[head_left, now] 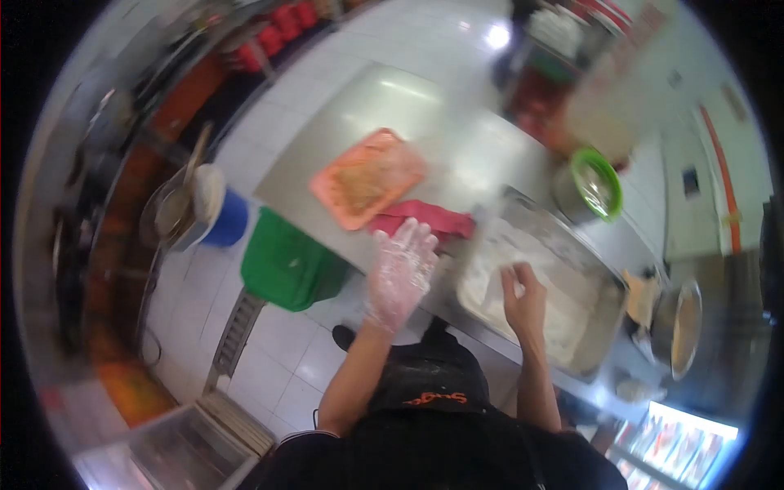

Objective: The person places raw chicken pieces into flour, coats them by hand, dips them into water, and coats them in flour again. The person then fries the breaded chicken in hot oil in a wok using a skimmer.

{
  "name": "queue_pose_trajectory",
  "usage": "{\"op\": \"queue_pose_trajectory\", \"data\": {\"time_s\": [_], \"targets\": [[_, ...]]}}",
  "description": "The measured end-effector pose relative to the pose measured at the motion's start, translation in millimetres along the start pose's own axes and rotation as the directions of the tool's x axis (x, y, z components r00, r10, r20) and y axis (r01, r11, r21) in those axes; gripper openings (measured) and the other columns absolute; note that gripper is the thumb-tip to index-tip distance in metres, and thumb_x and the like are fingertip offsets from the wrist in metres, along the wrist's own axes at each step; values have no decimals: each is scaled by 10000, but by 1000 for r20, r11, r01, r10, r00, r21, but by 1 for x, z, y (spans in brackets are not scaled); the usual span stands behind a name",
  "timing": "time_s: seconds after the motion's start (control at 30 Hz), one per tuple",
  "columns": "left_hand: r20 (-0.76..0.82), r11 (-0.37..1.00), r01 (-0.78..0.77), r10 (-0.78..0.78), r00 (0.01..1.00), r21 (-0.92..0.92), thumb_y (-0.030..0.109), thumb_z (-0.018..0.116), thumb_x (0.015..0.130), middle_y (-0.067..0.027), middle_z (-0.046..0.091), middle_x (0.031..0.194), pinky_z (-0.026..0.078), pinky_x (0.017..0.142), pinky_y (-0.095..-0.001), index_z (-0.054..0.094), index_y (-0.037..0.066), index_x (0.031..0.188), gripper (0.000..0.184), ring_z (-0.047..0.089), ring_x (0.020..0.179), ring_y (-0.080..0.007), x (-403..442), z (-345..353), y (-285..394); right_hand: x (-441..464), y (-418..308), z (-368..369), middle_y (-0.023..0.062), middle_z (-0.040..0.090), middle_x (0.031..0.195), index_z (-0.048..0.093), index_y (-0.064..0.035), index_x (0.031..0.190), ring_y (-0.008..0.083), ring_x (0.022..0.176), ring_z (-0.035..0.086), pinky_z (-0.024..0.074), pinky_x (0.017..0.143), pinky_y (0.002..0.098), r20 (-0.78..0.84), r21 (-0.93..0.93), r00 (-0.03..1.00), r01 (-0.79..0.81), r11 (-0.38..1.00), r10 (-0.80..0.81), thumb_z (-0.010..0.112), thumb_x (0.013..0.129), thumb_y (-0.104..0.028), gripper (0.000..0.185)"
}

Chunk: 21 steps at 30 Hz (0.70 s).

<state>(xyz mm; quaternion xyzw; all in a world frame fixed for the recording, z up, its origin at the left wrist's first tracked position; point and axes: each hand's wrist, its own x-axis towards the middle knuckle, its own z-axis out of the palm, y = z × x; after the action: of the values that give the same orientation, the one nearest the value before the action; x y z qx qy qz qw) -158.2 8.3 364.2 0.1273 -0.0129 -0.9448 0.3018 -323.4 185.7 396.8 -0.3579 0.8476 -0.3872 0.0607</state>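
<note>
My left hand (400, 273) wears a clear plastic glove and is held up in front of the table's near edge, fingers stretched out, with nothing in it. Just beyond its fingertips lies a crumpled pinkish-red cloth (445, 222). My right hand (527, 304) is bare, above a large metal tray (606, 322) of white powder (563, 298) that looks like flour. Its thumb and fingers are drawn together in a pinch; whether anything small is between them is hidden. Beside the cloth stands an orange tray (354, 219) holding a light brown, crumbly layer.
A steel table (310, 155) carries the trays. Behind the flour tray is a container with a bright green rim (614, 206). A round metal bowl (688, 327) stands at the right. Left on the floor are a green bin (286, 265) and a blue bucket (224, 222).
</note>
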Motion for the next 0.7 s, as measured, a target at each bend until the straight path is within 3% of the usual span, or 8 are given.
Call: {"op": "queue_pose_trajectory", "data": {"time_s": [0.1,0.2,0.3,0.37,0.47,0.53,0.6,0.7], "targets": [[-85,988,-150,153,985,31,523,474,1020,-127,517,1429,420,1064,-421,462,60,1430,618,509,1294,-274,-43,-40,56,-30,-101,47,211,702,914,655,-7,1061,346,798,699,529,731,419,235,100,966,89,991,-110,659,940,-184,214],[-166,982,-187,181,969,-25,460,505,1025,-128,563,1348,470,969,-381,490,63,1396,543,553,1194,-253,-100,-92,123,-78,-178,124,216,707,939,667,-27,1086,347,801,717,538,708,419,563,250,781,153,956,-271,664,933,-182,218],[-464,896,-328,437,771,299,414,540,1013,-127,608,1244,493,873,-353,512,73,1360,488,581,1048,-240,-166,-89,193,-134,-261,192,207,714,976,674,-41,1133,350,849,716,549,766,423,598,388,637,301,871,-486,685,907,-191,272],[-510,879,-364,475,717,309,407,533,1011,-127,615,1218,503,847,-349,523,75,1341,467,590,1004,-230,-213,-113,246,-168,-313,236,208,713,984,672,-41,1142,350,875,710,548,789,437,568,586,506,305,751,-649,690,897,-190,288],[-570,851,-395,524,632,345,408,524,1008,-121,636,1153,516,789,-335,554,81,1295,437,612,941,-207,-289,-147,305,-208,-357,295,161,732,975,674,-43,1181,341,924,714,552,844,383,621,573,370,386,723,-691,733,860,-202,363],[-577,828,-423,560,595,368,418,522,1005,-116,649,1115,520,758,-325,573,85,1268,428,624,922,-195,-324,-153,325,-224,-371,330,156,728,958,688,-48,1154,329,931,706,545,837,397,822,501,212,172,848,-528,742,834,-165,345],[-649,747,-602,612,453,284,383,507,1016,-98,663,1056,515,746,-302,602,77,1214,377,632,913,-174,-343,-151,334,-236,-391,354,154,724,940,694,-42,1114,326,896,704,545,806,401,782,553,165,263,791,-601,726,833,-139,300],[-597,689,-579,703,388,435,355,506,1024,-76,662,1039,507,777,-303,615,69,1194,351,623,924,-168,-372,-141,344,-249,-411,395,159,715,898,694,-23,1037,327,822,696,541,736,397,654,619,174,436,653,-737,693,839,-106,214]]}}
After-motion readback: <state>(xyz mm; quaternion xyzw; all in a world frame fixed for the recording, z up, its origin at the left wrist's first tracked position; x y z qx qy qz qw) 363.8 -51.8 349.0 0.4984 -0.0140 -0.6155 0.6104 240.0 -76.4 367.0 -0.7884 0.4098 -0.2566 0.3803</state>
